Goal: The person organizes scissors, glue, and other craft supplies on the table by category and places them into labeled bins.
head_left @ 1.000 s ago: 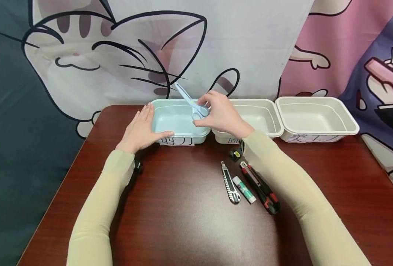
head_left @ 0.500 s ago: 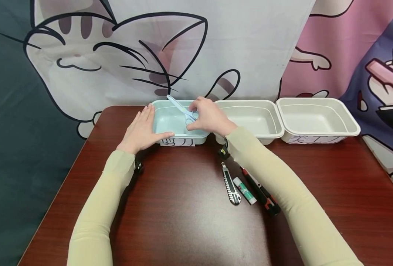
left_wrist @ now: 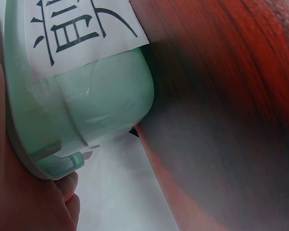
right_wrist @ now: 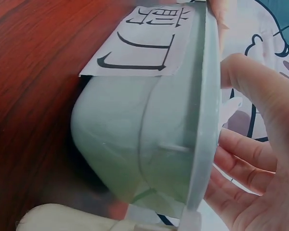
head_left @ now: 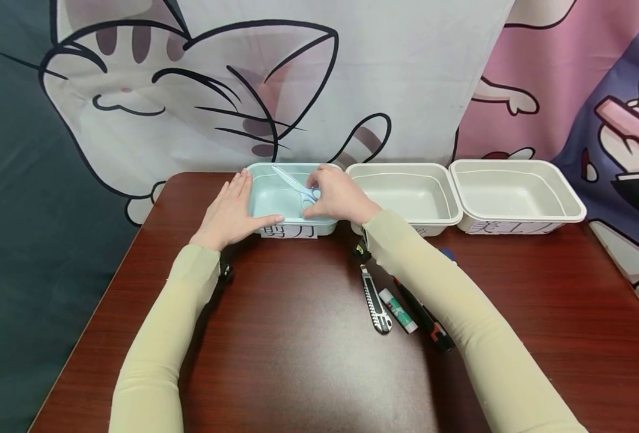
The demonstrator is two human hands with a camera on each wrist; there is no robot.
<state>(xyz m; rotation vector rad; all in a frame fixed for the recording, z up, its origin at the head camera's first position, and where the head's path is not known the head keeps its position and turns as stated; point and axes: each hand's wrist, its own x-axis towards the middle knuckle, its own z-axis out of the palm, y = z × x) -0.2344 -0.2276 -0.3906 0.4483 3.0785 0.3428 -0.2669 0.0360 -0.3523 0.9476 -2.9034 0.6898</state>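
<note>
My right hand point(head_left: 341, 195) reaches into the mint-green bin point(head_left: 327, 228) and holds light-blue scissors point(head_left: 293, 184) by the handles, between thumb and fingers. Their blades slant toward the back left, and part of the handles is hidden by the hand. In the right wrist view a blade point(right_wrist: 231, 109) shows between thumb and fingers, just past the bin's rim. My left hand point(head_left: 232, 210) rests on the bin's left end, fingers straight along the side and thumb over the front rim. A white paper label point(head_left: 289, 231) with black characters is on the bin's front.
Two cream bins, a middle one point(head_left: 406, 170) and a right one point(head_left: 519, 218), stand in the same row. Nearer lie a small utility knife point(head_left: 376, 304), a glue stick point(head_left: 398, 311) and a red-black utility knife point(head_left: 440, 337), partly under my right arm. A blue item point(head_left: 448, 254) peeks out behind the sleeve.
My right hand has moved left and down with the scissors, and their blades have dropped from above the bin to within its rim. The left hand stays in place.
</note>
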